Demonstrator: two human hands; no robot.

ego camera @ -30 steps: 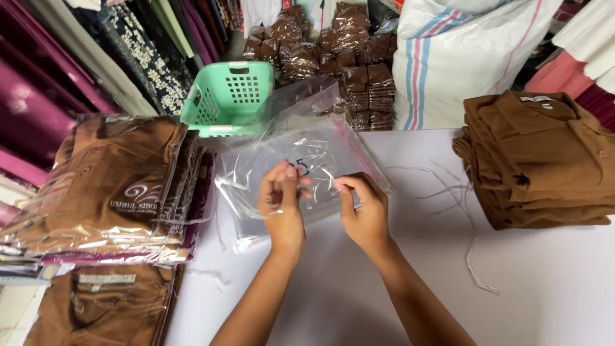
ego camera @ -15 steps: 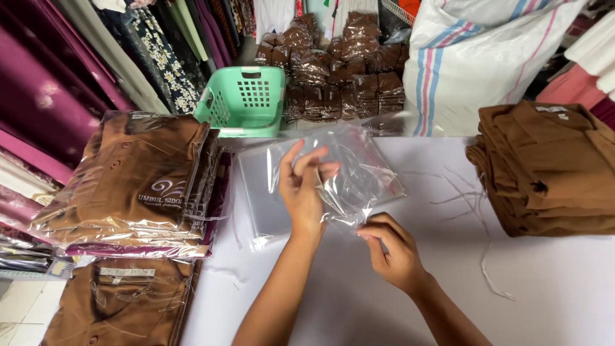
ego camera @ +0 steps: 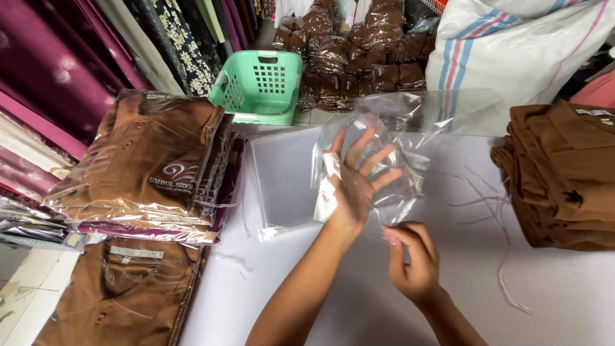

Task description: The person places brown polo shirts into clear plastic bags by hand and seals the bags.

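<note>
I see the clear plastic bag (ego camera: 391, 138) lifted over the middle of the white table (ego camera: 564, 295), my left hand (ego camera: 356, 182) pushed inside it with fingers spread wide. My right hand (ego camera: 413, 259) pinches the bag's lower edge just below. Bagged brown shirts (ego camera: 154, 166) sit stacked at the left edge, unbagged folded brown shirts (ego camera: 564, 173) at the right.

A white table (ego camera: 564, 288) anchors the scene. On its left edge lies a stack of brown shirts sealed in clear plastic (ego camera: 147, 170); on its right edge sits a pile of folded brown unbagged shirts (ego camera: 564, 173). Beyond its far edge stand a mint-green plastic basket (ego camera: 262, 86), heaped brown bagged garments (ego camera: 349, 51) and a white woven sack with blue and red stripes (ego camera: 512, 48).
</note>
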